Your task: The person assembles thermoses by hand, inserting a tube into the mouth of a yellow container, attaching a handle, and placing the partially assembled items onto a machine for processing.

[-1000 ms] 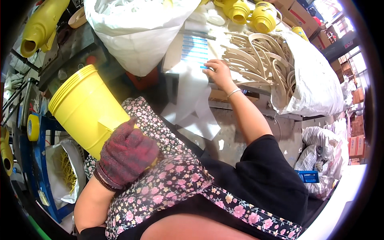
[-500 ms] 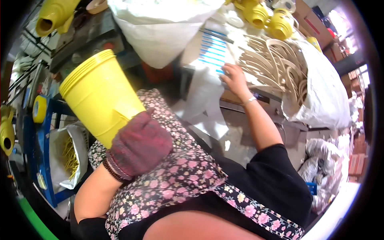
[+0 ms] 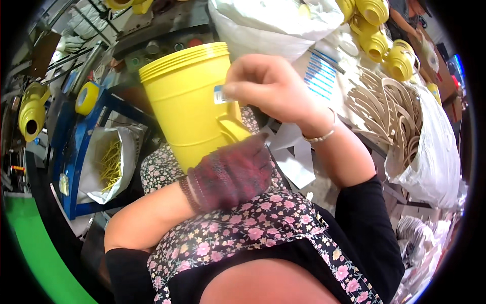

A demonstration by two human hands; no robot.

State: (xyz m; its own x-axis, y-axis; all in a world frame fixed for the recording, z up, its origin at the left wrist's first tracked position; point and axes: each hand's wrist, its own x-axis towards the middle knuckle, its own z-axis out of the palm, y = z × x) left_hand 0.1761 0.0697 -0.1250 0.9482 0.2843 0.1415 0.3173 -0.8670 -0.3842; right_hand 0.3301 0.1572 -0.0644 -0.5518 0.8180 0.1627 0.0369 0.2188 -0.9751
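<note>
Blue stand (image 3: 75,172) leftward, label (image 3: 219,95) at right fingers (image 3: 242,92)

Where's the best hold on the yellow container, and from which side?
Probably low on the yellow container, from the near side, where the gloved left hand sits: the body looks narrower there than at the ribbed rim, and the label by the right hand lies clear.

I'm in a workshop, going by the heaped curved beige strips (image 3: 386,104), the bulging white plastic sack (image 3: 271,30) and, near the dim rim, a blue, probably metal frame (image 3: 76,154).
</note>
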